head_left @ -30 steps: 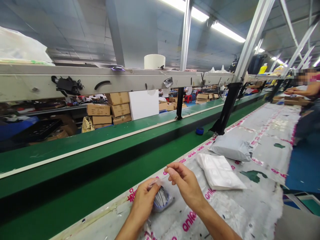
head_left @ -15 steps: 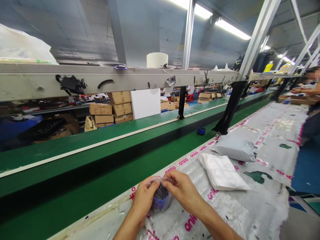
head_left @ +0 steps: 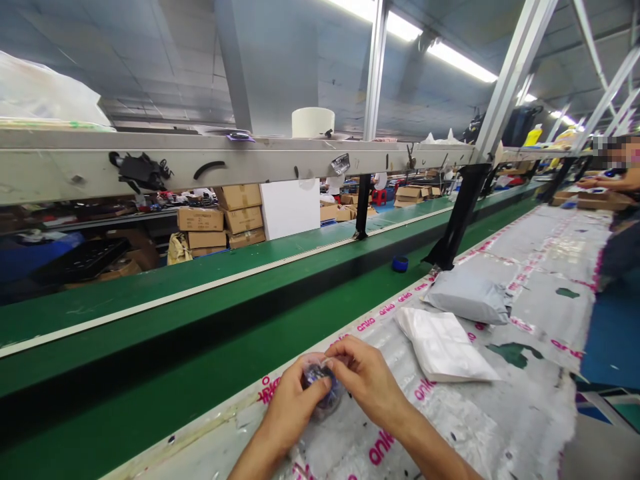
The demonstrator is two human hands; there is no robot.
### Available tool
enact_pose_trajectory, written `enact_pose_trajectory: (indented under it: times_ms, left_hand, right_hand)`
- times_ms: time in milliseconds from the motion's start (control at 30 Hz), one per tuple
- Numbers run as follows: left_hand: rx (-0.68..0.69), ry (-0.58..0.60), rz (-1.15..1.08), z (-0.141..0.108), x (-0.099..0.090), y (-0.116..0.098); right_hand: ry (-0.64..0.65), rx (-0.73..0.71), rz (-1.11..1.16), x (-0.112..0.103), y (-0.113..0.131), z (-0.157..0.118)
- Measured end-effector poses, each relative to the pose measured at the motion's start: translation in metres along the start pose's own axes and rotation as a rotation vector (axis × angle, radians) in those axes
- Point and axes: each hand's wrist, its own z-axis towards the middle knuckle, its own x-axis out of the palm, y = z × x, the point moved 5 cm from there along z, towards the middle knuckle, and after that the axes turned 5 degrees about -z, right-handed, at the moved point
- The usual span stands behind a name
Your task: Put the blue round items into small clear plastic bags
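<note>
Fingers of the left hand [head_left: 291,408] wrap the side of a small rounded blue-and-dark item in clear plastic film [head_left: 331,402], thumb laid over its top. Fingers of the right hand [head_left: 367,380] pinch at its upper edge, where the film bunches. Item is between the two hands, over the near edge of the desk covered in pale plastic sheeting with pink lettering [head_left: 457,423]; underside hidden, can't tell if it rests there.

Handling, my read: light. Film looks thin, soft, slippery; contents probably stiffer, can't identify them through the glare. Likely not fragile, but film could tear or slide. Take hold by cupping the body from the side, and pinch loose film at the top.

Finger gap: left spread only about as wide as the item. Right narrow, thumb close to index; tips partly hidden, so can't tell how much film is caught.

Nearby on the desk: flat soft white package [head_left: 445,348] to the right, grey plastic parcel [head_left: 467,298] just beyond it. Neither hand touches either.
</note>
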Motion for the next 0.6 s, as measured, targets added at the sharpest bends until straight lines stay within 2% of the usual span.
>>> enact_pose_trajectory:
  times_ms: [133, 233, 367, 600]
  left_hand:
    - [0.104, 0.015, 0.089, -0.001, 0.008, -0.006]
    - [0.159, 0.011, 0.110, 0.000, 0.009, -0.006]
    - [0.144, 0.010, 0.109, 0.003, 0.008, -0.001]
    - [0.153, -0.043, 0.207, 0.012, -0.004, 0.020]
  right_hand:
    - [0.007, -0.019, -0.039, 0.003, 0.004, -0.001]
    - [0.028, -0.029, 0.013, 0.005, 0.007, -0.001]
    - [0.064, -0.170, -0.053, 0.009, 0.014, -0.004]
    - [0.044, -0.069, -0.224, 0.015, 0.009, -0.003]
